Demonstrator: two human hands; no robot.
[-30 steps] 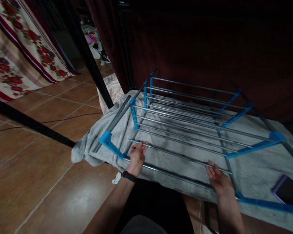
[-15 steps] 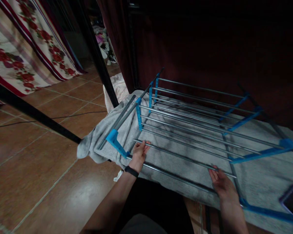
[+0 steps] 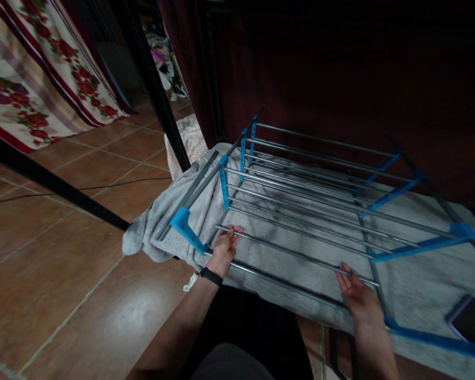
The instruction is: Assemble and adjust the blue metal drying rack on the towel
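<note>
A loose grey metal tube (image 3: 285, 246) lies across both hands, its two ends free of the blue brackets. Near its left end, my left hand (image 3: 226, 245) grips it between thumb and fingers. Toward its right end, my right hand (image 3: 354, 287) pinches the same tube. Around it stands a partly assembled rack (image 3: 301, 191) of metal bars and blue plastic brackets. A blue bracket (image 3: 188, 230) at the near left holds a front bar (image 3: 285, 285), which runs below the held tube. My left wrist wears a dark band (image 3: 211, 276).
The rack rests on a grey blanket (image 3: 158, 221). Two loose tubes (image 3: 193, 184) lie at its left. A phone (image 3: 473, 319) lies at the right. Black metal posts (image 3: 63, 182) cross the left side above a tiled floor (image 3: 75, 295). A dark panel (image 3: 340, 79) stands behind.
The view has shifted slightly. Both hands keep their hold on the tube, which has hardly moved relative to the rack.
</note>
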